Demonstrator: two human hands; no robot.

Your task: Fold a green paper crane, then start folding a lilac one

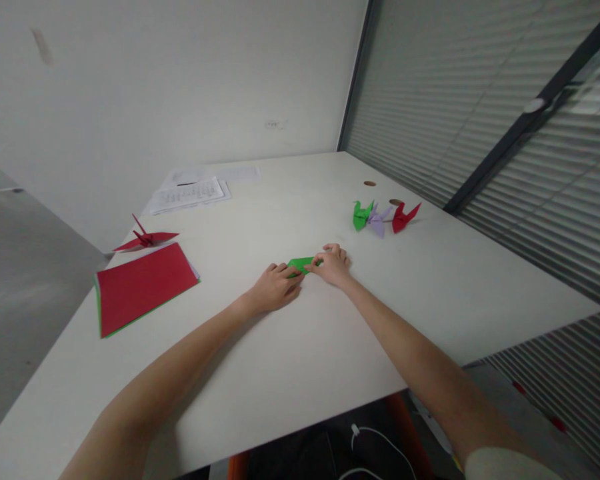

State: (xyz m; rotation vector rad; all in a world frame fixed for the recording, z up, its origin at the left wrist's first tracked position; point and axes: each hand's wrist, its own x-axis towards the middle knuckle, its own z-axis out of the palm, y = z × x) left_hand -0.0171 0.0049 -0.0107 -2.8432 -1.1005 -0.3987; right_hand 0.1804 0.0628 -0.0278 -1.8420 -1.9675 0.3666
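A small piece of folded green origami paper (pixel 300 264) lies on the white table in front of me, partly hidden by my fingers. My left hand (pixel 276 287) is on its left end, with the fingers bent over the paper and pressing it. At the right end, my right hand (pixel 333 265) pinches the paper's edge between thumb and index finger, its other fingers curled loosely. The exact fold under the fingertips is too small to make out.
Folded paper cranes stand at the back right: green (pixel 361 215), lilac (pixel 379 220) and red (pixel 404 217). Another red crane (pixel 147 237) sits at the left, behind a stack of coloured sheets (pixel 147 287). Printed papers (pixel 190 194) lie farther back. Blinds (pixel 480 120) border the table's right side.
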